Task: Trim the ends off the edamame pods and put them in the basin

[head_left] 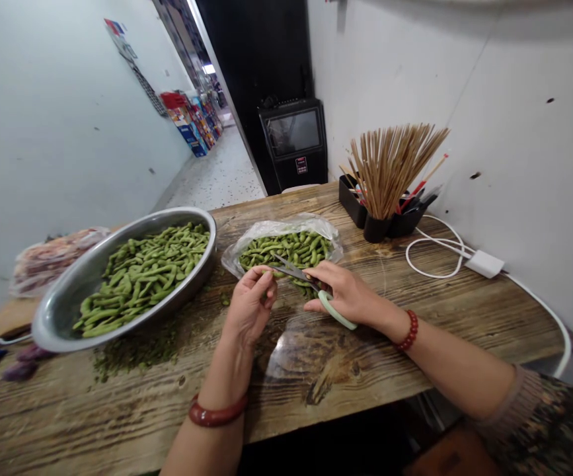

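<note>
My right hand (342, 291) grips a pair of scissors (333, 311) with pale green handles. Their blades are parted and point left, toward my left fingertips. Thumb and fingers of my left hand (252, 301) pinch a green soybean pod (272, 272), mostly hidden by the fingers, close to the blades. Just beyond both hands lies a clear plastic bag (333, 233), its mouth spread open around many green pods (310, 246). To the left, a large metal basin (58, 328) holds a heap of similar pods (142, 277).
Small green trimmings (137, 354) are scattered on the wooden table (345, 390) below the basin. A bag of pinkish food (58, 258) sits behind it at left. At back right are a black holder (376, 228) full of wooden skewers (390, 165) and a white cable with an adapter (484, 263).
</note>
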Motion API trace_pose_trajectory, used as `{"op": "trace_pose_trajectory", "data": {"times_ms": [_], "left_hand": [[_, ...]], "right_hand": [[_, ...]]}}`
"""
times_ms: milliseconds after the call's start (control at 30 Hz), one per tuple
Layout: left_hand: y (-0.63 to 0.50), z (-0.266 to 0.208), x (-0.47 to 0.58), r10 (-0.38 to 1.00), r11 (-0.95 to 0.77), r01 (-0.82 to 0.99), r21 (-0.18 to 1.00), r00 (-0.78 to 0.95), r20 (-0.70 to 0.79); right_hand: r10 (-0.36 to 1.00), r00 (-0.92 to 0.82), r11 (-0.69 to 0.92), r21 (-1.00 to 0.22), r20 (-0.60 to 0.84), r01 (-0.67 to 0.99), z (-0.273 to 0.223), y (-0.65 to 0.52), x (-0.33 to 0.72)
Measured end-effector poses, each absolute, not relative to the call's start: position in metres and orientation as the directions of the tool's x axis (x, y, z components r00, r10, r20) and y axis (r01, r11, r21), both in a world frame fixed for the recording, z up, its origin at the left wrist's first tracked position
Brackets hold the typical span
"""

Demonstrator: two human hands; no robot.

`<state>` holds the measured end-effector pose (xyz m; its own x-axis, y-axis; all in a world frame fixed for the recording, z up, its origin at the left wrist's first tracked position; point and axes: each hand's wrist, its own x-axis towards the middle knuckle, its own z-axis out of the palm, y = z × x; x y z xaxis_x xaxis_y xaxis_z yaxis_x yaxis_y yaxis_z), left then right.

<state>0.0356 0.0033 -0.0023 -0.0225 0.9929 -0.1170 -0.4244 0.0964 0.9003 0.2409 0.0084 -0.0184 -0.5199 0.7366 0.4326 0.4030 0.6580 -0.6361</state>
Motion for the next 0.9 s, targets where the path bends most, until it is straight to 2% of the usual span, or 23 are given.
{"op": "trace_pose_trajectory", "data": {"times_ms": [500, 900], "left_hand": [[0.0017, -0.0049, 0.0377, 0.996, 0.082, -0.380, 0.921, 0.007, -0.085], [0.0007, -0.0028, 0.0390, 0.994, 0.113, -0.401, 0.909, 0.040, -0.105]], "right_hand": [[0.705, -0.545, 0.698, -0.578, 0.454, 0.422, -0.0157, 0.0051, 0.2402], [0.695, -0.541, 0.700, -0.617, 0.473, 0.360, -0.0191, 0.0086, 0.2407]]}}
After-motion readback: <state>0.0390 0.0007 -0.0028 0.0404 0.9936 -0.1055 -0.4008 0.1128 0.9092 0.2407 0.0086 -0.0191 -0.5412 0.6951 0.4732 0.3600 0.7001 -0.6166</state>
